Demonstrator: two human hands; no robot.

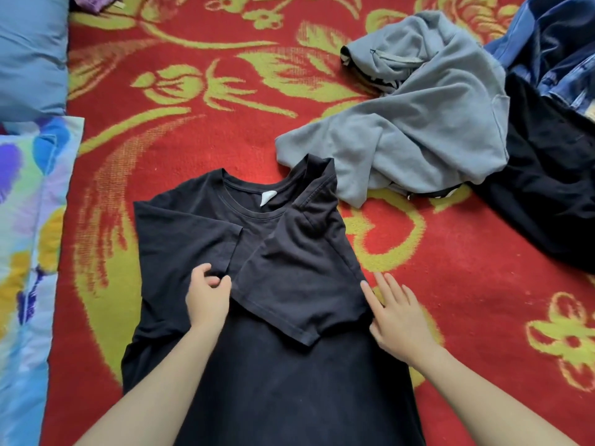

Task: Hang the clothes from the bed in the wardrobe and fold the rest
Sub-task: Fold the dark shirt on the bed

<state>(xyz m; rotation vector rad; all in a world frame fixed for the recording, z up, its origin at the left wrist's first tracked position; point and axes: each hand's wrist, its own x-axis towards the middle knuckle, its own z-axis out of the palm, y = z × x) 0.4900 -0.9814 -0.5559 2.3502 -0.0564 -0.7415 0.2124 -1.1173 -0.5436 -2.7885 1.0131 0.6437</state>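
Shirt: shirt [289, 381] flat on the bed [193, 91], sleeves tucked in, looks mid-fold.
Left grip: left hand [209, 300] curled, pinching a sleeve hem to hold it in.
Right grip: right hand [397, 320] fingers straight, apart, flattening the side fold.
Waiting: grey top [418, 123], jeans [547, 43], unfolded, far right.

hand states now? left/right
Left hand: pinching the black T-shirt at its sleeve.
Right hand: open, flat at the T-shirt's edge.
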